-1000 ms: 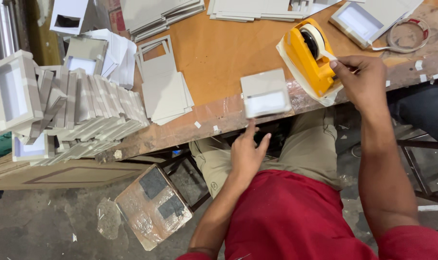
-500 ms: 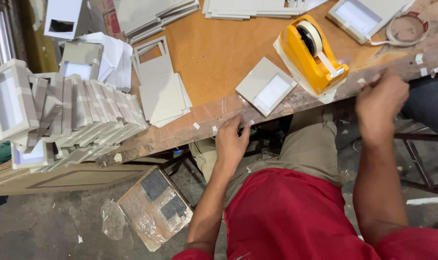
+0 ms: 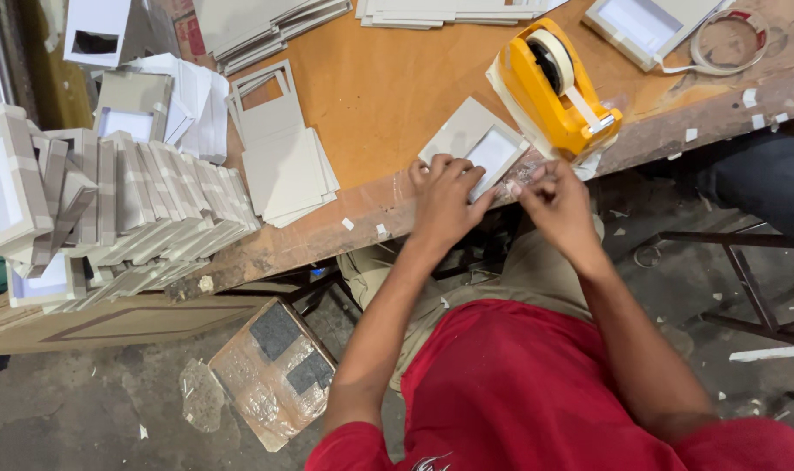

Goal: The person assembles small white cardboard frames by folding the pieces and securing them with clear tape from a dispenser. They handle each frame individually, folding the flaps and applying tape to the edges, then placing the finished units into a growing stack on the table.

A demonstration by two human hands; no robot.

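Worn orange bench [image 3: 371, 96], frame-taping under way.
Left hand [image 3: 445, 196] presses the frame [image 3: 475, 144] at the edge; right hand [image 3: 558, 196] pinches tape [image 3: 521, 185]. Finished frames [image 3: 144, 201] stacked left; flat card [image 3: 284, 166] remains.

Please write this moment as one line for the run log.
left hand: pressing on grey frame at table edge | right hand: fingers at frame's near corner | yellow tape dispenser: just beyond right hand | stacked frames: left on table

Small frame [image 3: 477, 145] at table [image 3: 388, 87] edge — tape dispenser [image 3: 558, 87] just right, stacked frames [image 3: 126, 209] far left
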